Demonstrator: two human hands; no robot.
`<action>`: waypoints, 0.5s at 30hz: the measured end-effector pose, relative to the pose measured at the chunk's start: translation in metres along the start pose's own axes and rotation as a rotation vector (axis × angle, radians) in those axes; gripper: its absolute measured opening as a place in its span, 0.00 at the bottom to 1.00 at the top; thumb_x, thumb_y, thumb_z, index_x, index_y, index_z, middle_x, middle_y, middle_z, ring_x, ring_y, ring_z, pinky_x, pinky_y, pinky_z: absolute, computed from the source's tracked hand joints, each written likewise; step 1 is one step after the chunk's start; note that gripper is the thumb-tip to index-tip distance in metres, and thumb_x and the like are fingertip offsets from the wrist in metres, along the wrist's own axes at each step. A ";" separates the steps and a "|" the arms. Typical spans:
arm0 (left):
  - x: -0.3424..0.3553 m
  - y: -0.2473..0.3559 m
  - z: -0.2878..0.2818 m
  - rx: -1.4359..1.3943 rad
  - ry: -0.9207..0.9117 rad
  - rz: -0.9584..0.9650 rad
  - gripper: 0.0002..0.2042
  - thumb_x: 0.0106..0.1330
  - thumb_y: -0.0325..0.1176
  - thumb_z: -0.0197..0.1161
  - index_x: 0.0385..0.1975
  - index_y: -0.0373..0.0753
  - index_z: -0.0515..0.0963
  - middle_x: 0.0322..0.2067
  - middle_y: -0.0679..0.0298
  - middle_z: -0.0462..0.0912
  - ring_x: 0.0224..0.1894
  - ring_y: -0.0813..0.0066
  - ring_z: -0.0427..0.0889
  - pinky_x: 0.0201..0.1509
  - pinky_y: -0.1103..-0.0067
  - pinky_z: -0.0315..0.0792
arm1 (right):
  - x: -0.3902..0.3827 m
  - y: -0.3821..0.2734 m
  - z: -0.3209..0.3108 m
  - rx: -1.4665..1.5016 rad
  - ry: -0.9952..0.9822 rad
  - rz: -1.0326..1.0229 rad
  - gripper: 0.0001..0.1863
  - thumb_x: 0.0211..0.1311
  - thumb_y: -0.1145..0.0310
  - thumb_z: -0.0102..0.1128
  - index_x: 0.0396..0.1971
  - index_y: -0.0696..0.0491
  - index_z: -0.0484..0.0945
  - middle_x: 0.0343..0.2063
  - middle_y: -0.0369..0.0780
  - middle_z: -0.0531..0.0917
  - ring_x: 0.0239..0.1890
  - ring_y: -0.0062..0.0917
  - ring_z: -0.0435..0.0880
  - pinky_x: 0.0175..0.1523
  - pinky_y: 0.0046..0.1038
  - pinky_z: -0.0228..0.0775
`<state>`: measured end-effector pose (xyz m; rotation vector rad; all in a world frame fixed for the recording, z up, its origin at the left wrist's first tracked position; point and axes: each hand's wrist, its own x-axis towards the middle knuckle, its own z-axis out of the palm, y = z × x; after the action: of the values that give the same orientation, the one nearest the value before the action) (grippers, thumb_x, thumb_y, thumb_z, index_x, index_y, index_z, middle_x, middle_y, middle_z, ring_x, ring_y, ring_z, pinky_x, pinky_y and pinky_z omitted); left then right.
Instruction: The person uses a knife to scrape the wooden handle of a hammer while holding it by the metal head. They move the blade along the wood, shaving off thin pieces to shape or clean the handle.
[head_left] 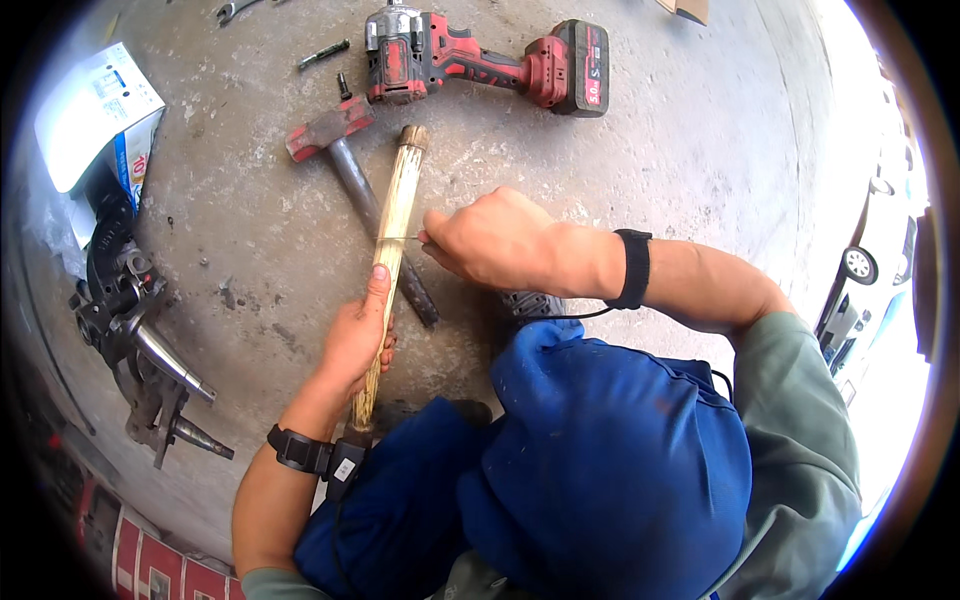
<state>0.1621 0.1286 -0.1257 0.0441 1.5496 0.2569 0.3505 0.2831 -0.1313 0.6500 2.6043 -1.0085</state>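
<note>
My left hand (356,338) is wrapped round a pale wooden handle (402,195), its thumb lying along the wood. The handle slants up from beside my left knee, with a darker brown far end and bare, streaky wood between. To its right, my right hand (490,240) is closed in a pinch on a thin wire-like strand (412,238) that reaches the wood; its fingertips are partly hidden. Beyond the handle, and partly behind it, a sledgehammer (345,165) with a worn red head and dark metal shaft rests on the floor.
A red and black impact wrench (455,62) lies at the far side, near a bolt (323,54) and a spanner (236,9). At left are greasy metal vehicle parts (150,340) and a white-and-blue carton (125,110). A red cabinet (165,565) stands at lower left; cars (865,265) are outside, right.
</note>
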 end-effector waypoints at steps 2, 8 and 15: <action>0.001 0.002 0.000 -0.004 0.012 0.017 0.35 0.65 0.75 0.48 0.22 0.42 0.67 0.14 0.69 0.65 0.12 0.79 0.66 0.15 0.80 0.63 | 0.018 0.016 -0.011 -0.030 0.118 0.089 0.15 0.74 0.57 0.49 0.35 0.55 0.72 0.16 0.47 0.80 0.22 0.47 0.83 0.28 0.47 0.75; -0.002 -0.002 0.000 0.103 0.079 0.067 0.35 0.68 0.71 0.50 0.23 0.38 0.68 0.14 0.69 0.66 0.12 0.80 0.67 0.16 0.79 0.65 | 0.006 0.001 -0.012 -0.055 -0.018 -0.004 0.15 0.74 0.57 0.50 0.34 0.55 0.73 0.16 0.46 0.80 0.20 0.45 0.83 0.26 0.46 0.75; 0.003 -0.006 0.005 0.159 0.109 0.108 0.34 0.69 0.70 0.51 0.26 0.37 0.70 0.14 0.70 0.65 0.12 0.81 0.67 0.16 0.80 0.65 | -0.006 0.000 0.011 -0.012 0.002 0.008 0.15 0.74 0.58 0.49 0.33 0.55 0.72 0.16 0.47 0.80 0.20 0.46 0.83 0.25 0.47 0.73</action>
<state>0.1674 0.1240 -0.1300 0.2430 1.6761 0.2236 0.3561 0.2738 -0.1364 0.6583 2.6052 -0.9895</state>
